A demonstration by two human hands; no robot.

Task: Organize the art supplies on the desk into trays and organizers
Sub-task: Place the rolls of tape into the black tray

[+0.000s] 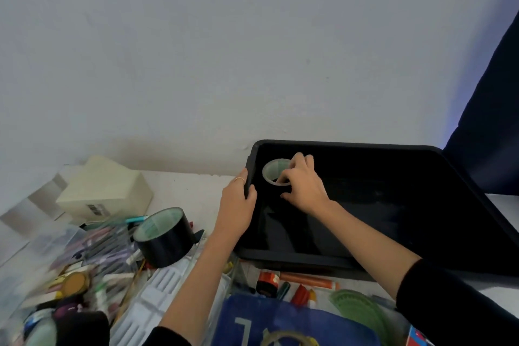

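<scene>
A black tray (393, 205) sits on the white desk (191, 191) against the wall, towards the right. The left hand (237, 205) grips the tray's left rim, thumb hooked over the edge. The right hand (303, 185) reaches into the tray's far left corner and pinches the rim of a small tape roll (271, 171) with a pale core, which stands on end on the tray floor. A larger black tape roll (165, 236) lies tilted on a heap of markers and pens left of the tray, near a cream box (106, 191). Nearer the person lie a white palette (157, 289), an orange glue stick (309, 280) and a blue cloth (280, 320).
</scene>
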